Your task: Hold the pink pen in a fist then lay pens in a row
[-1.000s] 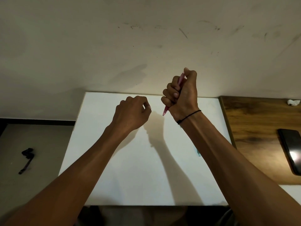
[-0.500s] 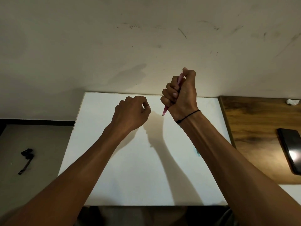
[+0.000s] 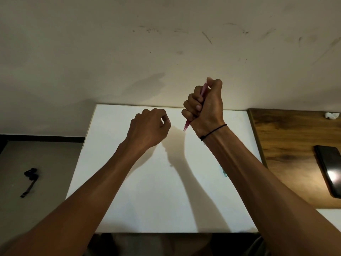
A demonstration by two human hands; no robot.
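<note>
My right hand (image 3: 206,106) is raised above the far edge of a white board (image 3: 147,191) and grips a pink pen (image 3: 186,126) in a fist. The pen's tip points down and to the left, and its top end pokes out by my thumb. A thin black cord circles that wrist. My left hand (image 3: 148,129) hovers over the board just left of the pen, its back to the camera. Its fingers are curled in with the thumb against the fingertips, and nothing plainly shows between them. Both hands cast shadows on the board.
A wooden tabletop (image 3: 287,145) adjoins the board on the right, with a black phone (image 3: 330,170) and a small crumpled white scrap (image 3: 332,115) on it. A black strap (image 3: 30,180) lies on the floor at left. A scuffed wall stands behind. A small greenish item (image 3: 224,173) peeks from under my right forearm.
</note>
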